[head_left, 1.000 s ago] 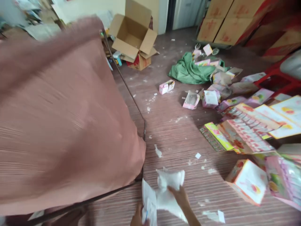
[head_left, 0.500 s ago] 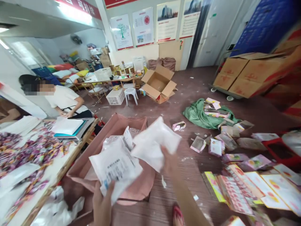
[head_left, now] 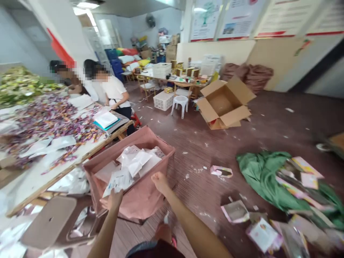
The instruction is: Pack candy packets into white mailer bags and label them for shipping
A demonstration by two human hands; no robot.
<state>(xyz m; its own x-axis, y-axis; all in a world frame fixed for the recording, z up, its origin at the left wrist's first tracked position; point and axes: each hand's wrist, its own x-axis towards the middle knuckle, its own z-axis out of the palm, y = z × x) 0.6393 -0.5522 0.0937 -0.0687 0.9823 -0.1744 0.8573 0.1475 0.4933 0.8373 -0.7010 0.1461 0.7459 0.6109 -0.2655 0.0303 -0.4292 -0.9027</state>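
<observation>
Left hand (head_left: 115,199) pinches a white rectangular plastic packet (head_left: 118,180), likely light and limp, sensibly by its near edge; right hand (head_left: 160,182) curls closed, seemingly empty.

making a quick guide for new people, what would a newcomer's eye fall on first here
Probably the pink cloth bin near the middle, holding white packets, with the left hand at its near corner and the right hand by its near wall. Next, likely the spread of small purple pieces on the table at left. Then the green sack on the floor at right, with pink boxes about it.
</observation>
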